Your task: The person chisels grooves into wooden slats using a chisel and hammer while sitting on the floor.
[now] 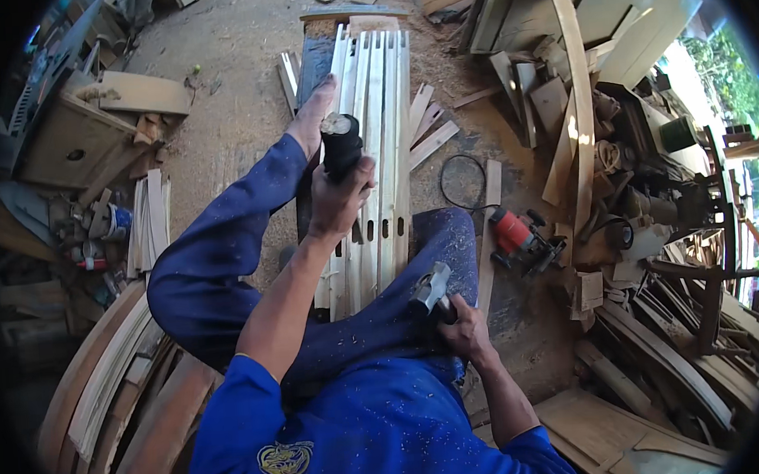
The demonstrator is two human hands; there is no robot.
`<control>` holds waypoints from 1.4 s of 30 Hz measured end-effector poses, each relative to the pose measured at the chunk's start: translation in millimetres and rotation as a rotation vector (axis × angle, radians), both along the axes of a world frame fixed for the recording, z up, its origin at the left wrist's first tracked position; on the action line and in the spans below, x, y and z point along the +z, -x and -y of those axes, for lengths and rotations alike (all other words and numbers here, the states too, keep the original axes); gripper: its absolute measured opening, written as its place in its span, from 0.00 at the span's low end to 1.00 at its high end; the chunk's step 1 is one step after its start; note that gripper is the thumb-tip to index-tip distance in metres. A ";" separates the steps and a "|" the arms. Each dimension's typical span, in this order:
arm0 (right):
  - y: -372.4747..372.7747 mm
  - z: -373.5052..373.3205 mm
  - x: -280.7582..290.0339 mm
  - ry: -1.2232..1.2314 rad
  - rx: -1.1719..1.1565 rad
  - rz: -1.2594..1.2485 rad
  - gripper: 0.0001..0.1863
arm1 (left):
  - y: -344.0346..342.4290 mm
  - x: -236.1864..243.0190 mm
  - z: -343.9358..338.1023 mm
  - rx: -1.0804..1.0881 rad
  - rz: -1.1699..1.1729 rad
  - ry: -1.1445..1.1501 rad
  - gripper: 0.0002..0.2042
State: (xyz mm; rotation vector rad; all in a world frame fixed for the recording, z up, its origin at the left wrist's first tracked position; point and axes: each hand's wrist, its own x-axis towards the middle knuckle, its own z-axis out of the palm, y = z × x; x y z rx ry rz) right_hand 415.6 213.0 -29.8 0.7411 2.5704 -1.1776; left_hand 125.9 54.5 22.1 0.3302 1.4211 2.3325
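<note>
My left hand (339, 198) is wrapped round the thick black handle of a chisel (342, 151), upright over the wood. Its pale top looks battered; the blade is mostly hidden below my hand. Under it several long pale wooden strips (379, 124) lie side by side, with short slots cut in a row near their closer part. My bare left foot (313, 115) rests against the left edge of the strips. Over my right thigh, my right hand (469, 329) grips a hammer (431, 289) by its handle, the metal head pointing up and away.
The strips lie on a low bench (316, 45). Right of my knee a red and black power tool (518, 235) with a cord sits on the floor. Offcuts (435, 142) lie beside the bench. Stacked boards (110, 384) stand left, and piled timber (655, 342) fills the right.
</note>
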 end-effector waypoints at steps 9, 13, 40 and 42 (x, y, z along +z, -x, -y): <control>2.8 0.3 -1.4 -0.030 -0.020 -0.041 0.15 | -0.1 -25.0 -1.2 -0.013 -0.107 0.143 0.17; 4.0 -0.7 -0.8 -0.050 -0.011 -0.022 0.15 | 2.5 -30.7 -4.5 0.017 -0.097 0.168 0.18; 11.3 2.3 3.2 -0.072 0.050 0.009 0.16 | 7.6 -28.8 0.5 0.030 -0.111 0.141 0.19; 12.0 2.4 2.9 -0.077 0.057 0.004 0.16 | 7.2 -29.6 -0.2 0.026 -0.114 0.150 0.19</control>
